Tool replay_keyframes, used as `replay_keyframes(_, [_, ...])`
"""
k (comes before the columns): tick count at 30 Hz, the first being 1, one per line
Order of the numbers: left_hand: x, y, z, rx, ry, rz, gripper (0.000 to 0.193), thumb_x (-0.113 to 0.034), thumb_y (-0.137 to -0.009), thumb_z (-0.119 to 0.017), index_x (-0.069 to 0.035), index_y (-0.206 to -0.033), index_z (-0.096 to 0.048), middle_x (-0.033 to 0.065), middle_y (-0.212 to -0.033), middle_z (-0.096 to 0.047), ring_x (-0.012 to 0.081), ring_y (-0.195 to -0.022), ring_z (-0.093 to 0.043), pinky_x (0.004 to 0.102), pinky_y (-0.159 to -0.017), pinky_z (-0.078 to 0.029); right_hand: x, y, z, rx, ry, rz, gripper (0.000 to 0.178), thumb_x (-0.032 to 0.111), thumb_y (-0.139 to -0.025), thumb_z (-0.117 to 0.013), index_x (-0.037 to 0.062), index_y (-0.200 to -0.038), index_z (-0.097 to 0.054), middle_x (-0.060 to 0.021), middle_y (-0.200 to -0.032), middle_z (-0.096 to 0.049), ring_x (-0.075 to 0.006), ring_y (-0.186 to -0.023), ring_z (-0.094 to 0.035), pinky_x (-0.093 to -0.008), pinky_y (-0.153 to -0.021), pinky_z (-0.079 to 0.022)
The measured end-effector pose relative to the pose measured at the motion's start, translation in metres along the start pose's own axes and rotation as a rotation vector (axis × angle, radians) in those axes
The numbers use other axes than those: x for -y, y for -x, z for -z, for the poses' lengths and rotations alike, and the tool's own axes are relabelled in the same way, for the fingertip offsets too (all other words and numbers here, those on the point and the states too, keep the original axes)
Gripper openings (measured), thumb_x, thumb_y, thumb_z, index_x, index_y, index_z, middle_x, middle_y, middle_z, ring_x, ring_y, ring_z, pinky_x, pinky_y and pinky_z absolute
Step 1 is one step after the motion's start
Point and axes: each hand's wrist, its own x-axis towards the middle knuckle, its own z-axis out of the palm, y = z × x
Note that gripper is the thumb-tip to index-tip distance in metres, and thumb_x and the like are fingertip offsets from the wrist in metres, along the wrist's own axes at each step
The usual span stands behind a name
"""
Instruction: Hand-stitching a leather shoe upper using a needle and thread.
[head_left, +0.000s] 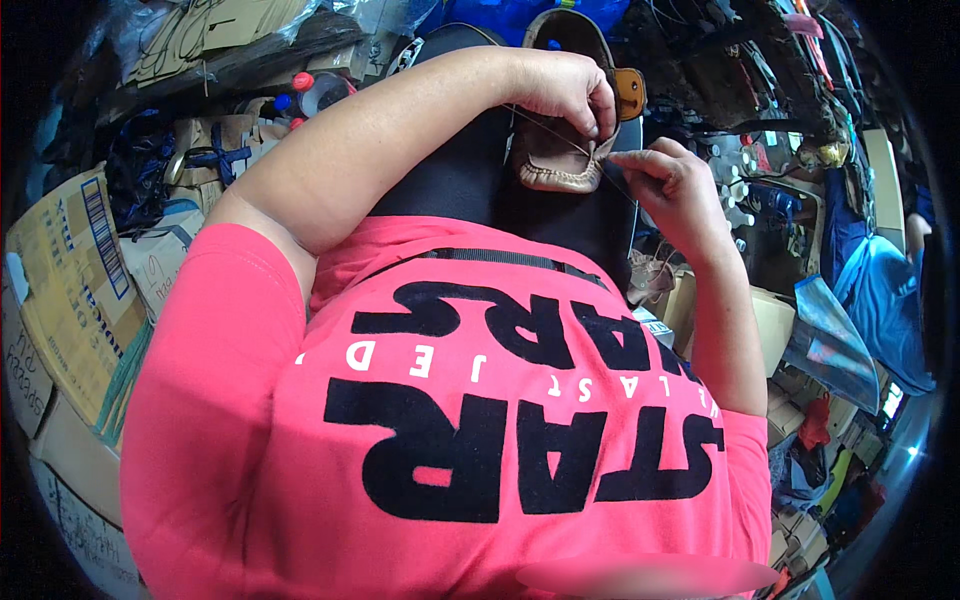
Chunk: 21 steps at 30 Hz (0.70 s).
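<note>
A brown moccasin-style shoe (557, 180) with a gathered, stitched toe lies across my dark-clothed lap, toe toward me. My left hand (570, 92) reaches over its opening, thumb and fingers pinched together at the inner right edge; what is in the pinch is too small to make out. Just right of the toe, my right hand (682, 192) is closed, its thumb and index finger pinching a thin thread near the stitched seam. Thread strands stretch across the opening and hang beside the right hand. Beside the shoe's heel part sits an orange-brown leather piece (630, 92) with a hole.
Cardboard boxes (75, 270) are stacked at my left. Flattened cardboard (225, 35) and plastic wrap lie at the far left, near bottles with red and blue caps. Several clear bottles (735, 185) stand to the right, with a blue cloth (880, 300) beyond them.
</note>
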Motion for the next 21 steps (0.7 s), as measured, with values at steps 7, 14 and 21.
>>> replay_keyframes(7, [0.004, 0.003, 0.0, 0.01, 0.01, -0.005, 0.017, -0.013, -0.077, -0.067, -0.008, -0.092, -0.072, 0.0067, -0.089, -0.059, 0.0202, -0.091, -0.056, 0.0314, -0.084, -0.044, -0.002, -0.009, 0.007, 0.07, -0.066, 0.011, 0.017, 0.003, -0.081, -0.064, 0.0074, -0.096, -0.071, -0.0082, -0.081, -0.057, -0.0189, -0.071, -0.06, -0.028, -0.066, -0.048])
replay_keyframes(14, [0.003, 0.007, 0.002, 0.049, -0.021, -0.045, 0.018, -0.014, -0.074, -0.072, -0.009, -0.092, -0.072, 0.0063, -0.092, -0.057, 0.0202, -0.094, -0.055, 0.0321, -0.084, -0.044, -0.036, -0.005, -0.019, 0.109, -0.535, -0.111, 0.023, 0.0, -0.083, -0.064, 0.0083, -0.103, -0.071, -0.0022, -0.086, -0.058, -0.0091, -0.083, -0.057, -0.0239, -0.073, -0.047])
replay_keyframes(21, [-0.004, 0.008, -0.003, -0.014, -0.097, 0.042, 0.021, -0.012, -0.07, -0.073, -0.008, -0.091, -0.07, 0.0079, -0.093, -0.056, 0.0219, -0.096, -0.055, 0.0332, -0.085, -0.044, -0.016, -0.015, -0.031, 0.013, -0.402, -0.099, 0.014, 0.004, -0.079, -0.07, 0.0046, -0.093, -0.07, -0.0035, -0.084, -0.059, -0.01, -0.08, -0.058, -0.0241, -0.072, -0.046])
